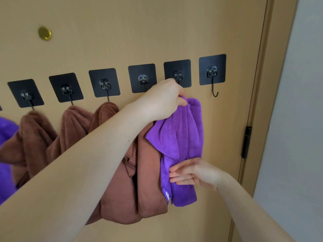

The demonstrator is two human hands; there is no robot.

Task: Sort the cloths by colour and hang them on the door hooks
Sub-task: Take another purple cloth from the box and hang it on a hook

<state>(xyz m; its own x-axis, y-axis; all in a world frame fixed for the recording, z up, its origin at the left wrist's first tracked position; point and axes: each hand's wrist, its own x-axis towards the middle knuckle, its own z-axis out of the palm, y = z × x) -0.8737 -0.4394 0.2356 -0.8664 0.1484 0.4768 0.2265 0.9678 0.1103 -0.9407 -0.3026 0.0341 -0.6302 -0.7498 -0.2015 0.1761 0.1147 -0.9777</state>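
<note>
A row of black adhesive hooks runs across the tan door (139, 32). Brown cloths (35, 133) hang from the hooks on the left and one more brown cloth (148, 180) hangs behind my left forearm. My left hand (162, 100) grips the top of a purple cloth (185, 137) right under the second hook from the right (177, 74). My right hand (192, 173) touches the lower part of that purple cloth with straight fingers. The rightmost hook (214, 81) is bare. Another purple cloth (7, 154) shows at the far left edge.
A brass peephole (45, 33) sits high on the door. The door frame and a black hinge (247, 142) stand to the right, with a grey wall (297, 119) beyond.
</note>
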